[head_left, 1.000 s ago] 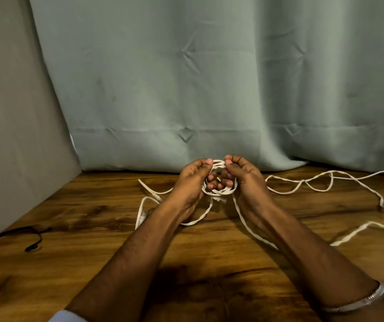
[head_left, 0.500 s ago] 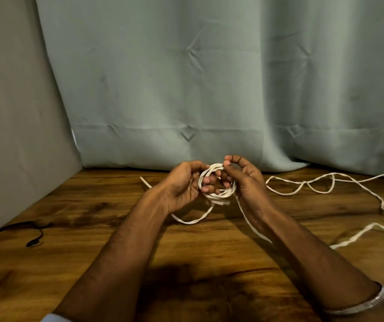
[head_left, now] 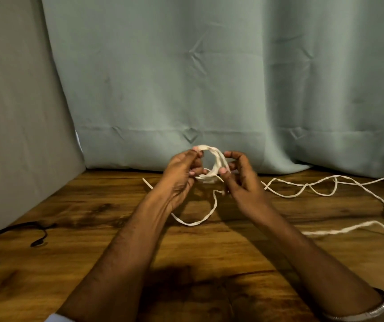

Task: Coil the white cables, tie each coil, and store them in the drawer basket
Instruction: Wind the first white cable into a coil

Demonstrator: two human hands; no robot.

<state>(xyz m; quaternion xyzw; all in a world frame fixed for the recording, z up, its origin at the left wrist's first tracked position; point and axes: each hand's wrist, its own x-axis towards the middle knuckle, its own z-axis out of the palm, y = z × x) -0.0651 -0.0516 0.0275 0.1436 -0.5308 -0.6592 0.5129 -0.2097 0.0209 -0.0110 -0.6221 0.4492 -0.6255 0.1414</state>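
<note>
Both hands pinch a small coil (head_left: 216, 162) above the counter (head_left: 107, 205): L hand (head_left: 181, 173) at top-left, R hand (head_left: 239, 175) opposite (grip point blurred, prob. thumb + forefinger). Loose cable (head_left: 325, 184) trails right.

There is a single view, taken from the person's head and looking forward and down over both forearms. The left hand (head_left: 181, 173) and right hand (head_left: 242, 180) sit near the middle of the frame, close to the lens, raised above the wooden table (head_left: 116, 219). Beyond the fingertips a grey-green curtain (head_left: 209, 77) fills the upper half; left of the fingers a plain grey panel (head_left: 17, 112) closes the side. The wide lens bends straight edges near the borders.
</note>
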